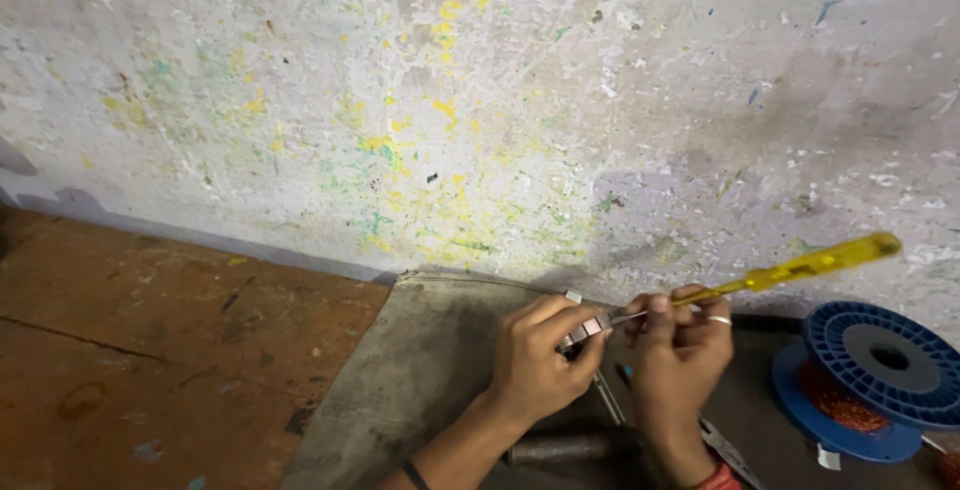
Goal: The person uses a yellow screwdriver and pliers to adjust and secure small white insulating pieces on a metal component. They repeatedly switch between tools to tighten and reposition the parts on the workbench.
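The left hand (540, 360) is closed around a small metal part (585, 331), with the thumb and the fingers pressing it from both sides, so only its grey segmented edge shows between them. The right hand (680, 350) is closed too; it grips a screwdriver (770, 275) with a clear yellow handle, and there is a ring on one finger. The thin metal shaft of the screwdriver points to the left and its tip touches the small metal part, while the yellow handle goes up and to the right, above the right hand. Both hands are very near each other, almost touching, over a grey cloth (420, 370) that lies on the floor next to the wall. Under the hands, a dark metal cylinder (570, 447) lies on the cloth, and a thin metal tool is partly hidden below the right wrist; I cannot tell what it is. To the right of the right hand stands a blue plastic spool (880, 370) with copper-coloured wire on it. To the left of the cloth is the brown floor (150, 350). Behind everything is a pale wall (480, 100) with yellow and green paint spots.
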